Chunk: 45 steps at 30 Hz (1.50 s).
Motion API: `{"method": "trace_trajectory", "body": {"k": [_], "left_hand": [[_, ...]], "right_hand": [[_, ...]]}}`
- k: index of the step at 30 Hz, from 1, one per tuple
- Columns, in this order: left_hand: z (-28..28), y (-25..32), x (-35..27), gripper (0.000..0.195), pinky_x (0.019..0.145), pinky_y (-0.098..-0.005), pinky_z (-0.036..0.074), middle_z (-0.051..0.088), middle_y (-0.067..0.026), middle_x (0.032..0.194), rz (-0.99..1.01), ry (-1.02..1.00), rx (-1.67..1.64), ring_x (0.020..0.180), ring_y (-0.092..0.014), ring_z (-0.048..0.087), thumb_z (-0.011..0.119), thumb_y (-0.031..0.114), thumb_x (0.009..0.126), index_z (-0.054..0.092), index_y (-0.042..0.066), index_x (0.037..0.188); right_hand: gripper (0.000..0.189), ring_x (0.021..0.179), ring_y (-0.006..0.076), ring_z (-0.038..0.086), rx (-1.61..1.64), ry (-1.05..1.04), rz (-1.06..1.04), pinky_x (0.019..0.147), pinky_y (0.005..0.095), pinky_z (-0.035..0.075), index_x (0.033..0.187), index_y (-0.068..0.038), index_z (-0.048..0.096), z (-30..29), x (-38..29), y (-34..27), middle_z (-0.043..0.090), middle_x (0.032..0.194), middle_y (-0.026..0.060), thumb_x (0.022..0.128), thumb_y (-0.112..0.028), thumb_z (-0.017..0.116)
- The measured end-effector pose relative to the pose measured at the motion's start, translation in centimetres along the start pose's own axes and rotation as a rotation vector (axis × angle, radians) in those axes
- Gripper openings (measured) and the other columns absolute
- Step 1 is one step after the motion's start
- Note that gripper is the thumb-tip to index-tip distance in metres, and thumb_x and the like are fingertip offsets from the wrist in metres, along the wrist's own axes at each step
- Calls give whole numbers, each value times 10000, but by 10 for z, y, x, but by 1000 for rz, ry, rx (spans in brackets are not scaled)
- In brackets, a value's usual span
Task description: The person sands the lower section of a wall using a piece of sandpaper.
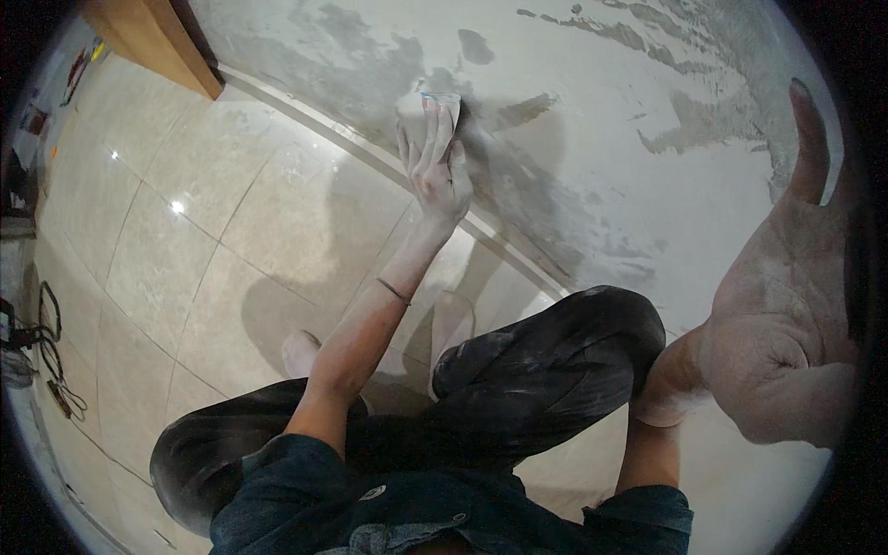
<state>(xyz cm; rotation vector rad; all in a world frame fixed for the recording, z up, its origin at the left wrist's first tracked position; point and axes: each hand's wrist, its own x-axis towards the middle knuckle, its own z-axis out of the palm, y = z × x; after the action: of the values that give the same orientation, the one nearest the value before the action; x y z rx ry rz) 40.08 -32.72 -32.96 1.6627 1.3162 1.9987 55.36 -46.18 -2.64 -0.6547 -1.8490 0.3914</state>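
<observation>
My left hand (pixel 437 173), coated in pale dust, presses a folded thin sheet (pixel 449 104), seemingly sandpaper, against the lower part of the grey-white plastered wall (pixel 596 166). Its fingertips lie over the sheet, with the thumb at the sheet's right side. Dark bare or damp-looking patches mark the plaster around it. My right hand (pixel 777 319), also dusty, is large and close to the camera at the right rim. One digit points upward; the other fingers are cut off or hidden, so whether it holds anything cannot be seen.
A wooden panel or door edge (pixel 187 62) stands at upper left by the wall. A pale ledge (pixel 347 142) runs along the wall's foot above the tiled floor (pixel 229 229). Black cables (pixel 59 374) lie at far left. My bent knees and feet are below the wall.
</observation>
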Motion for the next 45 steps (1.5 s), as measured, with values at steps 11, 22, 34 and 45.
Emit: {"method": "trace_trajectory", "body": {"k": [11, 22, 34, 45], "left_hand": [[5, 1, 0, 495, 1201, -592, 179, 496, -165, 1502, -15, 21, -6, 1446, -366, 388, 526, 66, 941, 531, 37, 1436], [12, 9, 8, 492, 1204, -580, 164, 489, -166, 1508, -90, 42, -20, 1463, -352, 363, 521, 67, 957, 511, 24, 1447], [12, 5, 83, 460, 1166, -491, 221, 449, -233, 1514, -186, 219, -151, 1379, -355, 395, 384, 121, 1049, 430, -29, 1481], [8, -1, 92, 450, 1156, -478, 238, 461, -222, 1507, -80, 291, -71, 1396, -334, 419, 375, 125, 1062, 431, -44, 1474]], "right_hand": [[617, 1401, 324, 408, -18, -39, -15, 1200, 480, 295, 1412, -21, 478, -17, 4, 6, 437, 1463, 282, 1065, -495, 286], [645, 1400, 336, 413, -300, -239, -132, 1195, 485, 308, 1395, -18, 502, -31, 60, 42, 460, 1448, 283, 1058, -524, 285], [388, 1225, 336, 605, -773, -256, -351, 1036, 459, 492, 1269, 8, 594, 44, 63, 86, 631, 1273, 231, 1023, -291, 571], [308, 1184, 357, 619, -726, -265, -292, 1004, 468, 493, 1164, 18, 660, 48, 61, 84, 656, 1210, 229, 996, -235, 610]]}}
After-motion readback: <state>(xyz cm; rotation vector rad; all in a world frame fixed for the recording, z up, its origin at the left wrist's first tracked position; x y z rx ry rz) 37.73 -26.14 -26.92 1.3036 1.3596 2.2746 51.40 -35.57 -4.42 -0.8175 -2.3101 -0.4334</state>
